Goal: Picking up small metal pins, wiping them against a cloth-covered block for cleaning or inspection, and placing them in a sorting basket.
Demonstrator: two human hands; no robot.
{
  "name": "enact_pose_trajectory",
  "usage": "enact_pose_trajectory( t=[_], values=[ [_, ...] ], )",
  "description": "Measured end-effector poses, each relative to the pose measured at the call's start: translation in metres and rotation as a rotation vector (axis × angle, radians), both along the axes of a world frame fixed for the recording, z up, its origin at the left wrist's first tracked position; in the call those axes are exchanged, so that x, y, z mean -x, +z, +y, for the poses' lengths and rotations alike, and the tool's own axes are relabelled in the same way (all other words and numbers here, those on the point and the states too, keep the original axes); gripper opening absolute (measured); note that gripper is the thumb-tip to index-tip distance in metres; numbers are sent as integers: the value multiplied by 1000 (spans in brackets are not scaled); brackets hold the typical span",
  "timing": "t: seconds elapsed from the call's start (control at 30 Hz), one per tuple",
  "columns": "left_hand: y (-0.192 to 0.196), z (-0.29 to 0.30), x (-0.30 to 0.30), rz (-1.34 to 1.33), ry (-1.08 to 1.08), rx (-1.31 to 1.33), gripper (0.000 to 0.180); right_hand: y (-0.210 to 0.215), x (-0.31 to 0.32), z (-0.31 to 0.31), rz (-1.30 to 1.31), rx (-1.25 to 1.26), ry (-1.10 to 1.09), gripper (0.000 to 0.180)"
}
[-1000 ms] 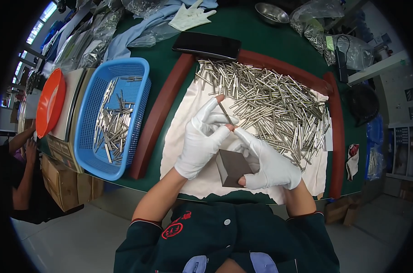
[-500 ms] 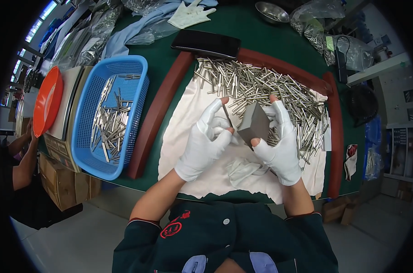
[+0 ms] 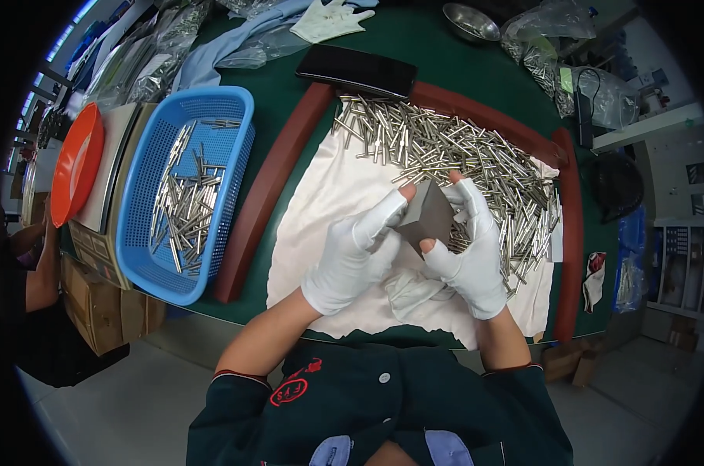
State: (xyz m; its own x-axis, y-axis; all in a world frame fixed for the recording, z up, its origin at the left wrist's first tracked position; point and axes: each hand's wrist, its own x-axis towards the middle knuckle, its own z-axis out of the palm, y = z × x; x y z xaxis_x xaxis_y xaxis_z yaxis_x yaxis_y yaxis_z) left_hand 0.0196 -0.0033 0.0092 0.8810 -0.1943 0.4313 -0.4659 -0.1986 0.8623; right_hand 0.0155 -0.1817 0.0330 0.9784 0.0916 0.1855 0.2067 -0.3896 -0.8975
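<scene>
A grey rectangular block [image 3: 428, 211] with smooth faces is gripped in my right hand [image 3: 470, 252], thumb on the near side and fingers on the far side. My left hand [image 3: 360, 245] is at the block's left side, its index fingertip by the upper edge. Its fingers are curled closed; whatever lies between them is hidden. Both hands wear white gloves with some fingertips bare. Beyond them many loose metal pins [image 3: 445, 144] lie heaped on a pale cloth [image 3: 309, 221]. Below the block rests a crumpled white cloth [image 3: 414, 293].
Red-brown bars [image 3: 268, 194] frame the cloth. A blue basket [image 3: 245, 155] with metal pins stands left, beside an orange bowl [image 3: 76, 167]. A black phone-like slab [image 3: 356, 70] lies on the far bar. Farther back are a white glove [image 3: 330, 21] and a metal bowl [image 3: 471, 22]. Another person's arm [image 3: 45, 268] shows far left.
My left hand has moved right, up against the block. The thin metal pin seen between its thumb and index finger is now out of sight. The block has shifted slightly left.
</scene>
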Motion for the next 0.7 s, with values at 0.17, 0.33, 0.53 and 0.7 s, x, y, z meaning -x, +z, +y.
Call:
enact_pose_trajectory(
  t=[0.17,0.33,0.53,0.7],
  values=[
    [-6,2,-2,6,-54,75,66,3,1,0,35,-65,20,82],
    [-2,2,0,46,-68,147,63,4,1,-1,-39,-1,35,80],
    [3,3,2,123,-96,159,59,5,1,1,-63,-56,24,78],
    [8,4,3,161,-122,164,60,6,-1,-1,-47,18,-59,75]
  ],
)
